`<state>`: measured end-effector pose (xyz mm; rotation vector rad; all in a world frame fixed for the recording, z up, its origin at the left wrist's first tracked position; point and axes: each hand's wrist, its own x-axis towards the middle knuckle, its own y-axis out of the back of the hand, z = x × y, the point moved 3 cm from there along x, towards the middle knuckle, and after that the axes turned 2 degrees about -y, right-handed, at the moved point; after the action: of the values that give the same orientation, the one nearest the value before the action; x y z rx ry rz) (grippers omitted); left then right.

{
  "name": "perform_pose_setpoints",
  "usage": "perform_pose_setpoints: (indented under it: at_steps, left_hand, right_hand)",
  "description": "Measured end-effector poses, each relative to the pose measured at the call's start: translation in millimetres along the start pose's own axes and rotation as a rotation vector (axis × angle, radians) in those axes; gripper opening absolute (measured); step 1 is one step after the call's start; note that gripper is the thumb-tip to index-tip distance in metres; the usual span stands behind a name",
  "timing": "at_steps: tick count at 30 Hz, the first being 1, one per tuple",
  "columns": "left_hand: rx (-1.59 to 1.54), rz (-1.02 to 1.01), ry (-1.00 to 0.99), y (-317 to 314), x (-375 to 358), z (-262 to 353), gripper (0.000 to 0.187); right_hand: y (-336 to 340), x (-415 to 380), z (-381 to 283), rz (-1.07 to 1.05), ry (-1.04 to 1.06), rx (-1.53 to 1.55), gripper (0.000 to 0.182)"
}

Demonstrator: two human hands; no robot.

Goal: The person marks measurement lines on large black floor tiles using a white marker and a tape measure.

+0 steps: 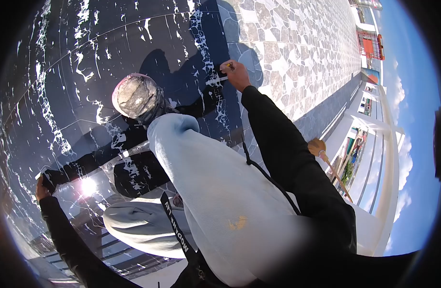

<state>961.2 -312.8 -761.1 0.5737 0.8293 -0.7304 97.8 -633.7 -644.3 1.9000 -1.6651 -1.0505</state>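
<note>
Dark glossy stone-look tile (119,45) with white veins spreads below me, mirroring black sleeves and sun glare. At its right edge, my right hand (237,76) is closed round a short yellow-brown pencil (227,66). Just beneath those fingers lies a narrow white strip (216,80). Far to the left, my left hand (42,188) curls at a small white end piece (38,176) near the tile's edge. My pale jeans (215,192) fill the middle of the view. A round, mottled shape with a pink rim (138,96) shows beyond my knee.
Grey and white crazy-pattern paving (292,53) runs alongside the tile on the right. A straw-coloured brush (317,147) with a wooden handle stands by the white structure (386,158). A black cord (247,153) dangles from my clothing.
</note>
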Motion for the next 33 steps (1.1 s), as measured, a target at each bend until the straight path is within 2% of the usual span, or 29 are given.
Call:
perform_pose_setpoints:
  at_steps: [1, 3, 4, 5, 6, 7, 9, 10, 11, 12, 13, 14, 16, 17, 18, 19, 20, 21, 22, 23, 24, 25, 26, 27, 28, 30, 32, 33]
  left_hand:
    - [-0.006, 0.013, -0.014, -2.8, -2.4, -2.9, 0.035]
    - [-0.074, 0.151, -0.106, -10.5, -4.2, -4.9, 0.030]
    - [-0.050, 0.089, -0.143, -7.7, -5.2, -3.4, 0.028]
    - [-0.016, 0.113, -0.203, 16.4, 24.5, -12.0, 0.023]
    - [0.032, 0.225, -0.150, -10.7, -17.7, 2.8, 0.023]
    - [0.036, 0.235, -0.262, -8.9, -12.4, 3.0, 0.026]
    - [0.281, 0.214, -0.339, -15.9, -20.6, 7.2, 0.030]
    - [0.083, 0.293, -0.445, -25.2, -23.0, 0.9, 0.031]
    - [0.116, 0.335, -0.439, -54.5, -73.3, 17.7, 0.031]
    - [0.202, 0.479, -0.525, -58.0, -83.7, 14.8, 0.032]
    - [0.363, 0.739, -0.702, -74.0, -109.7, 17.8, 0.032]
    - [0.534, 0.932, -0.683, -81.1, -115.1, 5.7, 0.031]
    - [0.420, 1.041, -0.689, -98.6, -125.3, -13.3, 0.030]
    - [0.320, 1.062, -0.697, -103.8, -123.7, -19.8, 0.031]
    - [0.322, 1.084, -0.721, -103.0, -122.7, -18.1, 0.028]
    - [0.325, 1.087, -0.748, -103.5, -123.3, -19.1, 0.026]
    - [0.349, 1.085, -0.786, -103.6, -119.7, -21.7, 0.022]
    - [0.323, 1.035, -0.769, -106.9, -129.2, -16.8, 0.022]
    - [0.287, 1.025, -0.792, -108.7, -129.6, -15.9, 0.024]
    - [0.329, 1.016, -0.694, -112.6, -140.1, -10.6, 0.024]
    - [0.259, 0.979, -0.758, -107.7, -125.5, -18.7, 0.023]
    - [0.299, 0.994, -0.753, -110.2, -130.9, -16.1, 0.025]
    - [0.319, 0.964, -0.751, -108.6, -129.8, -17.0, 0.026]
    - [0.372, 0.981, -0.755, -107.2, -129.8, -18.4, 0.027]
    - [0.392, 0.980, -0.730, -105.8, -128.9, -17.9, 0.027]
    - [0.434, 0.982, -0.710, -103.9, -126.0, -23.5, 0.028]
    - [0.387, 0.951, -0.698, -94.8, -104.1, -29.7, 0.031]
    - [0.391, 0.938, -0.728, -93.9, -104.9, -30.6, 0.033]
  right_hand:
    - [-2.7, 0.5, -4.5, -0.004, 0.015, 0.013, 0.013]
    - [-1.5, 5.7, -15.8, 0.159, 0.056, 0.191, 0.014]
    - [-3.6, 7.4, -17.6, 0.167, 0.071, 0.194, 0.013]
    - [-7.7, 9.7, -21.3, 0.169, 0.094, 0.205, 0.013]
    - [-11.3, 9.1, -27.0, 0.147, 0.103, 0.183, 0.013]
    - [-12.3, 6.8, -34.4, 0.122, 0.120, 0.158, 0.014]
    - [-16.4, 4.1, -41.4, 0.063, 0.132, 0.081, 0.015]
    - [-17.4, 0.3, -51.4, 0.052, 0.160, 0.044, 0.015]
    - [-18.3, -2.4, -56.8, 0.036, 0.162, 0.032, 0.015]
    - [-21.1, -4.3, -59.3, 0.001, 0.156, 0.074, 0.016]
    - [-22.1, -10.5, -67.1, -0.004, 0.194, 0.073, 0.016]
    - [-21.3, -16.1, -71.9, -0.025, 0.203, 0.029, 0.015]
    - [-16.2, -25.5, -65.7, -0.092, 0.261, -0.045, 0.015]
    - [-8.5, -30.0, -67.8, -0.092, 0.274, -0.145, 0.014]
    - [-3.3, -28.5, -69.1, -0.068, 0.287, -0.150, 0.014]
    - [6.4, -34.1, -66.2, -0.049, 0.364, -0.280, 0.014]
    - [24.8, -45.5, -57.3, -0.017, 0.416, -0.423, 0.014]
    - [39.7, -42.6, -30.6, 0.012, 0.422, -0.400, 0.015]
    - [57.3, -52.2, -18.5, 0.051, 0.393, -0.418, 0.015]
    - [72.4, -60.4, -8.9, 0.085, 0.360, -0.430, 0.015]
    - [88.8, -70.6, 9.2, 0.103, 0.259, -0.437, 0.014]
    - [106.1, -82.6, 27.6, 0.107, 0.162, -0.437, 0.014]
    - [122.8, -98.3, 45.0, 0.088, -0.004, -0.295, 0.013]
    - [141.3, -117.4, 55.5, 0.051, -0.012, -0.257, 0.016]
    - [163.9, -123.0, 98.1, 0.123, 0.151, -0.325, 0.018]
    - [205.0, -149.9, 86.0, 0.069, 0.024, -0.163, 0.018]
    - [247.0, -148.4, 49.9, 0.046, 0.003, -0.065, 0.019]
    - [271.6, -127.4, 56.0, 0.132, 0.053, -0.085, 0.019]
